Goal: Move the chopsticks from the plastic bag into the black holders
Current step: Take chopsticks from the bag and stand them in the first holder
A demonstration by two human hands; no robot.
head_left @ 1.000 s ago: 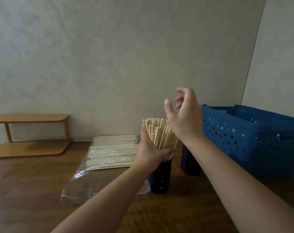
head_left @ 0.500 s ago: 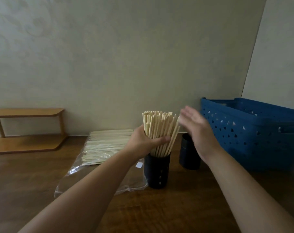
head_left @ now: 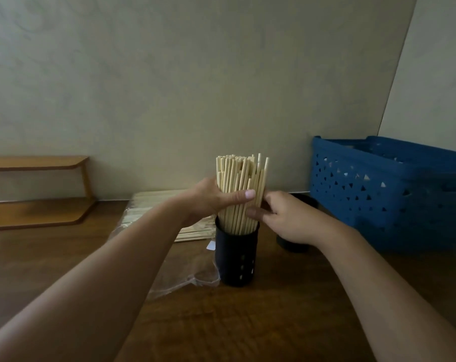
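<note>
A thick bundle of pale wooden chopsticks stands upright in a black perforated holder at the middle of the table. My left hand grips the bundle from the left, its thumb across the front. From the right, my right hand holds the same bundle just above the holder's rim, thumb on the sticks. A second black holder stands behind my right hand, mostly hidden. More chopsticks lie flat inside a clear plastic bag to the left.
A blue perforated plastic basket fills the right side against the wall. A low two-tier wooden shelf stands at the far left. The brown wooden table runs to the wall behind.
My right hand came down from above the bundle and closed on its right side. The bundle now stands straighter in the holder. My left hand kept its grip.
</note>
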